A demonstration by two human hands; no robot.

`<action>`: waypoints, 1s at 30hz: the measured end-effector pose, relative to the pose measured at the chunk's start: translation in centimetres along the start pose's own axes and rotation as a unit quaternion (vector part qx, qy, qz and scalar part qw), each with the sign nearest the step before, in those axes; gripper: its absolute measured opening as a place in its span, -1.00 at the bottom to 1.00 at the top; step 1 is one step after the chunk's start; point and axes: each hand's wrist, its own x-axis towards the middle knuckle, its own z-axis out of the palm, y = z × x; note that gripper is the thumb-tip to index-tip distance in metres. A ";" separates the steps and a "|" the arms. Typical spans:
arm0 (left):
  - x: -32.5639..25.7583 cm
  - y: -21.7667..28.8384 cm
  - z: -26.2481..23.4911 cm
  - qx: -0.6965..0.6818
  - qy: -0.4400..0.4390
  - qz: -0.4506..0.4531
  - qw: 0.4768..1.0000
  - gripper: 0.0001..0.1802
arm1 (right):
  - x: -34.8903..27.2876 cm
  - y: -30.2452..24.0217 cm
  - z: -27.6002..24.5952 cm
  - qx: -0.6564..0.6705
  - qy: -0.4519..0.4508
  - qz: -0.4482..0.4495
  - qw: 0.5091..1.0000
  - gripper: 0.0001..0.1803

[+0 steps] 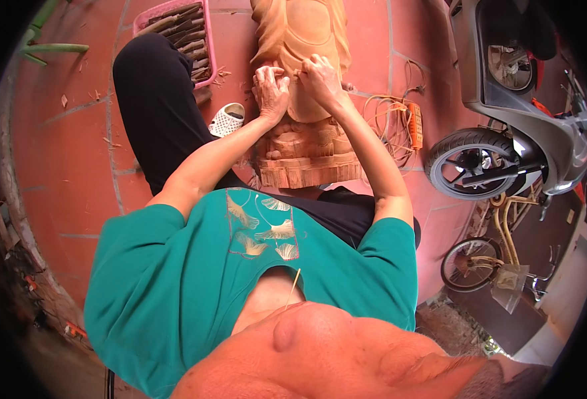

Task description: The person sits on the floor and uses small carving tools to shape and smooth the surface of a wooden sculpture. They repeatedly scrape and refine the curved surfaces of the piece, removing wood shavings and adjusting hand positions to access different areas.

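A carved wooden statue [306,43] lies on the floor in front of me, its smooth, light robe folds at the far end. The rougher, darker carved base [310,163] is nearest my lap. My left hand [271,93] rests on the left side of the robe, fingers loosely bent and thumb apart, holding nothing that I can see. Beside it, my right hand [320,81] is closed, thumb and fingers pinched together against the robe. Whatever it grips, if anything, is hidden by the fingers.
A pink basket [211,50] of chisel-like tools stands at the far left, near a white perforated clog [227,120]. On the right are an orange power strip [414,126] with tangled cords, a motorbike [473,163] and a bicycle [469,265]. Wood shavings dot the red tiles.
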 end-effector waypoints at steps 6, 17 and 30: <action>0.2 0.0 -0.5 0.010 0.000 0.009 1.000 -0.73 | 0.9 -1.1 0.4 -0.035 0.022 -0.013 0.999 -0.90; 0.5 0.0 -0.3 -0.001 0.003 0.022 1.000 -0.75 | 5.9 -2.4 3.8 -0.096 0.018 0.014 0.995 -0.73; 0.1 0.0 -0.1 0.018 0.008 0.002 1.000 -0.75 | 4.2 -2.6 2.8 -0.074 0.048 0.024 0.996 -0.86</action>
